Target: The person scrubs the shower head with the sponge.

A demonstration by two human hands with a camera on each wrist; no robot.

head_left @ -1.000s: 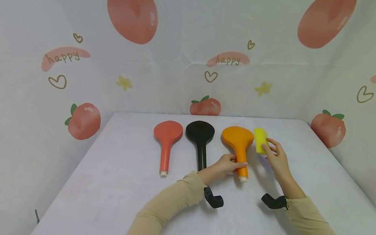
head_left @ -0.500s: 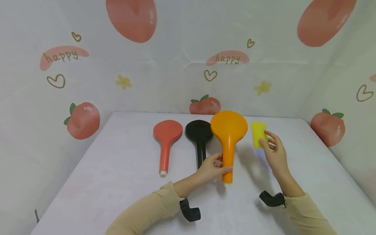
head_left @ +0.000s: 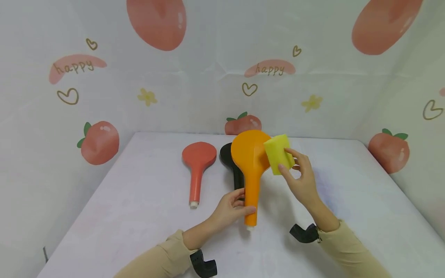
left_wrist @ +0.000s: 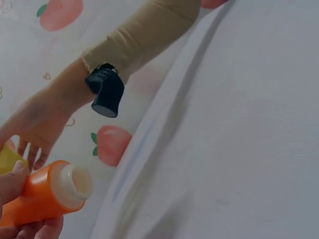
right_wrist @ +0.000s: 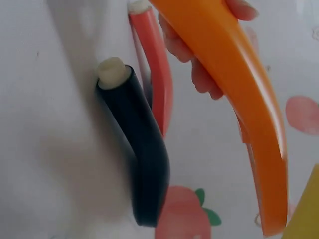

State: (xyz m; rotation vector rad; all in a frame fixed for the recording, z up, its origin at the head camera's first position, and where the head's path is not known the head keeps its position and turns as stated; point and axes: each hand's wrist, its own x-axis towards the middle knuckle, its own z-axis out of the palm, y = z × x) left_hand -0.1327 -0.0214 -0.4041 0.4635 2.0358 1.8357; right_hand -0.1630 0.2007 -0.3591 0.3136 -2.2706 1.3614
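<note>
My left hand (head_left: 227, 208) grips the handle of an orange shower head (head_left: 252, 166), held up off the table with its round head away from me. In the left wrist view its white threaded end (left_wrist: 74, 182) points out past the fingers. My right hand (head_left: 303, 181) pinches a yellow sponge (head_left: 278, 154) between thumb and fingers. The sponge overlaps the right edge of the orange head in the head view. Behind lies a black shower head (head_left: 226, 156), partly hidden by the orange one. A red shower head (head_left: 199, 154) lies further left.
The white table (head_left: 139, 216) meets a white cloth backdrop (head_left: 208, 88) printed with peaches, hearts and flowers at its back edge. A black camera mount (head_left: 203, 266) sits on the left wrist, another mount (head_left: 304, 234) on the right.
My left hand has lifted the orange shower head and brought it leftward, in front of the black one. My right hand has carried the sponge left, up to the orange head.
</note>
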